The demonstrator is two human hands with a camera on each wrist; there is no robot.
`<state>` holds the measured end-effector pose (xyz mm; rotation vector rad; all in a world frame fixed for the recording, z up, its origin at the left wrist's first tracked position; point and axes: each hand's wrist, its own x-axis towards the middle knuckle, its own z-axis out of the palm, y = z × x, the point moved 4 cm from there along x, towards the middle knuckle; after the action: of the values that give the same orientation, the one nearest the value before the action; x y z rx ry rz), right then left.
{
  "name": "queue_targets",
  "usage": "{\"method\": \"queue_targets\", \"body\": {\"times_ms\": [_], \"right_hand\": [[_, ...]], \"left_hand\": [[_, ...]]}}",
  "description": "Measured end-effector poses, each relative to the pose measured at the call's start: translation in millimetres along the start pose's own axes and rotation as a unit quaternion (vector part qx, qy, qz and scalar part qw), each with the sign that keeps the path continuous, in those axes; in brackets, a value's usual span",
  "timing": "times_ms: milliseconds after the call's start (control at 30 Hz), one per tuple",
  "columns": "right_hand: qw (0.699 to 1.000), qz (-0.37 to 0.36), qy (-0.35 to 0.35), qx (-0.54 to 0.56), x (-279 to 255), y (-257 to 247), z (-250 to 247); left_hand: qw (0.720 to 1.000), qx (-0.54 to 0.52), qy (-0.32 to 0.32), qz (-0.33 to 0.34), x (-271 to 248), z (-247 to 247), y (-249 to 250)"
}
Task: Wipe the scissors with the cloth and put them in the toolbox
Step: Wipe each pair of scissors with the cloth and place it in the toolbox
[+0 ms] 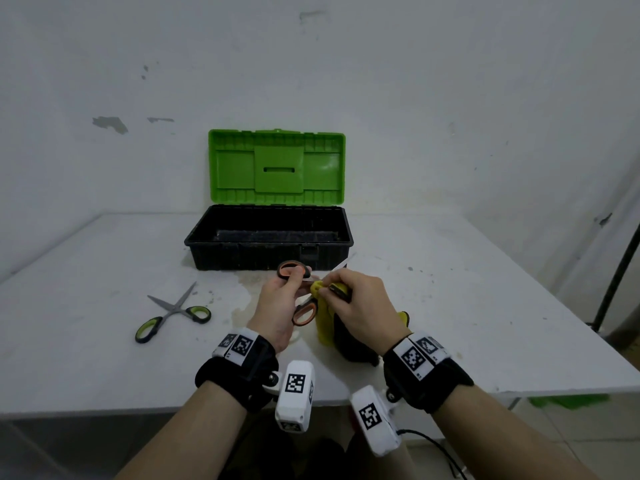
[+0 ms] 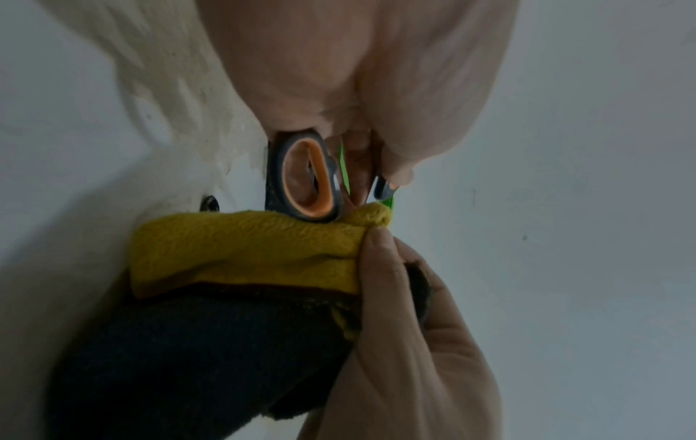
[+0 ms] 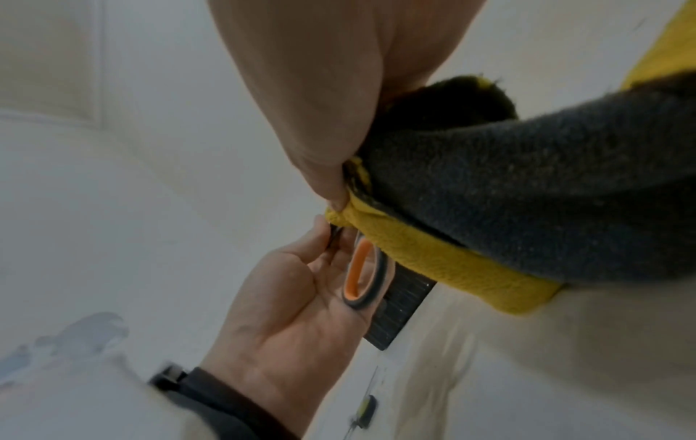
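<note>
Orange scissors (image 1: 300,295), above the near bench (image 1: 104,358), being gripped by left hand (image 1: 277,306) while right hand (image 1: 363,306) is pinching cloth (image 1: 325,323) around blade, wiping; next probably needing placement into toolbox (image 1: 268,237).

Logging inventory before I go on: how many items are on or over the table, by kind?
Scissors: 2, the orange pair held in the left hand, the green pair lying on the table
Cloth: 1, yellow and dark, pinched by the right hand
Toolbox: 1, open
Total: 4
</note>
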<state>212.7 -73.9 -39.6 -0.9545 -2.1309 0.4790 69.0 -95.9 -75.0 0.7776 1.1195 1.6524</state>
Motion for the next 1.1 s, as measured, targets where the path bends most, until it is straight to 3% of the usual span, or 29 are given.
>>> {"method": "queue_targets", "body": {"times_ms": [133,267,433,600,733,800,933,1100], "right_hand": [[0.999,-0.01,-0.006,-0.03,3,5,-1],[0.997,-0.03,0.038,-0.06,3,6,-3],[0.996,-0.056,-0.019,-0.066,-8,-1,10],[0.995,-0.051,0.047,-0.073,7,-2,-4],[0.996,-0.058,-0.013,-0.062,-9,-9,13],[0.997,-0.046,-0.021,-0.062,-10,-6,12],[0.998,0.0,0.034,-0.055,-3,5,-3],[0.997,0.032,0.009,-0.062,-4,11,-3]], "left_hand": [[1.0,0.0,-0.004,-0.001,0,2,0],[1.0,0.003,0.011,0.005,-2,4,0],[0.999,0.011,0.027,0.015,-1,4,1],[0.999,0.027,0.012,0.017,-3,6,-3],[1.0,0.008,0.014,0.016,-4,6,-5],[1.0,0.012,0.013,0.012,-5,3,-6],[1.0,0.014,-0.005,-0.013,-6,0,-9],[0.998,0.057,-0.023,-0.022,-7,0,-5]]}}
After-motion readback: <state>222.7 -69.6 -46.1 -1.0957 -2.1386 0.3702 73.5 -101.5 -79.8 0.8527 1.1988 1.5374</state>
